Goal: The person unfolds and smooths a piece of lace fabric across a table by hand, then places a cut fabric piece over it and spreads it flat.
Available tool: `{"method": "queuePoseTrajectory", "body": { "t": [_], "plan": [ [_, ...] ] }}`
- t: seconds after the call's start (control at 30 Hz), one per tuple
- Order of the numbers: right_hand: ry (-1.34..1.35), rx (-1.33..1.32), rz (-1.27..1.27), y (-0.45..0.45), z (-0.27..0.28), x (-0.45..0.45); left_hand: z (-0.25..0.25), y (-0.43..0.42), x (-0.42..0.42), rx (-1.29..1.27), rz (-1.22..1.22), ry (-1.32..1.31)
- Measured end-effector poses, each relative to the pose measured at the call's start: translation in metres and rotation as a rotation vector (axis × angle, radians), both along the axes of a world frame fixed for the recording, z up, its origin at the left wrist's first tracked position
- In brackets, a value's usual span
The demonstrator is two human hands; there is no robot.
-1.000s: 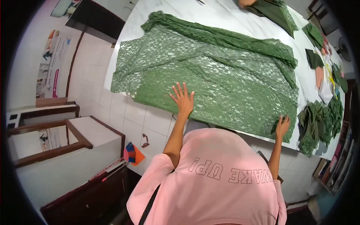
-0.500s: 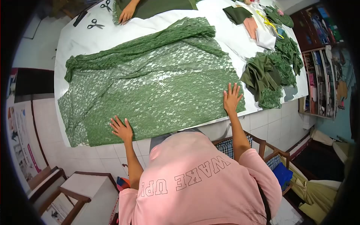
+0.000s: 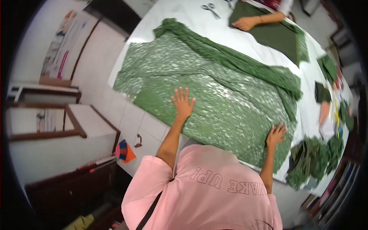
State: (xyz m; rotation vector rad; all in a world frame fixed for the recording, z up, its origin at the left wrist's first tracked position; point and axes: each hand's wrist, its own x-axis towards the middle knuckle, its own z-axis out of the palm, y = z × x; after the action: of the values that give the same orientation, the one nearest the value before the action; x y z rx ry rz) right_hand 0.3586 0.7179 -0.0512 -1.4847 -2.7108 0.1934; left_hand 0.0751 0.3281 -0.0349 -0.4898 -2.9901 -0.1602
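Observation:
A wide piece of green lace fabric [image 3: 230, 119] lies spread over the white table, its far edge bunched into a thick fold. My left hand [image 3: 183, 105] rests flat on the lace left of its middle, fingers spread. Near the lace's right end, my right hand [image 3: 275, 135] also lies flat with its fingers apart. Neither hand grips anything. Across the table, another person's hand [image 3: 247, 23] rests on a dark green cloth [image 3: 274, 38].
Scissors [image 3: 211, 10] lie at the far side of the white table [image 3: 143, 32]. Crumpled green fabric [image 3: 306, 157] is heaped at the right end, near a peach cloth piece [image 3: 324, 111]. A wooden-framed chair [image 3: 74, 122] stands at left, and an orange and blue object [image 3: 124, 152] sits beyond it.
The view has turned and shifted, so the table appears tilted. My left hand has moved farther in over the lace from its near edge. My right hand stays near the lace's right end.

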Motion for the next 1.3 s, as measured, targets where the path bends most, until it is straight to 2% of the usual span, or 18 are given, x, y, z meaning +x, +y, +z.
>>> {"method": "queuePoseTrajectory", "body": {
  "t": [0.03, 0.1, 0.23, 0.93, 1.13, 1.23, 1.3],
  "plan": [
    [0.013, -0.004, 0.04, -0.002, -0.008, -0.001, -0.002, 0.001, 0.001, 0.011, 0.003, -0.041],
    [0.028, 0.189, 0.055, -0.004, -0.022, -0.001, -0.006, 0.001, 0.0, 0.031, 0.019, -0.081],
    [-0.012, 0.127, 0.048, -0.002, -0.016, 0.001, -0.011, 0.002, 0.003, 0.058, 0.04, -0.081],
    [-0.09, 0.181, 0.048, 0.0, 0.0, 0.001, -0.008, -0.013, -0.006, 0.099, -0.012, -0.16],
    [-0.08, 0.134, 0.048, -0.052, 0.023, -0.007, 0.003, -0.046, -0.04, 0.074, -0.047, -0.041],
    [-0.112, 0.074, 0.063, -0.097, 0.029, -0.013, -0.006, -0.08, -0.076, 0.021, -0.025, -0.003],
    [-0.041, 0.009, 0.066, -0.126, 0.037, -0.024, -0.015, -0.102, -0.1, -0.027, -0.013, -0.019]
  ]
}}
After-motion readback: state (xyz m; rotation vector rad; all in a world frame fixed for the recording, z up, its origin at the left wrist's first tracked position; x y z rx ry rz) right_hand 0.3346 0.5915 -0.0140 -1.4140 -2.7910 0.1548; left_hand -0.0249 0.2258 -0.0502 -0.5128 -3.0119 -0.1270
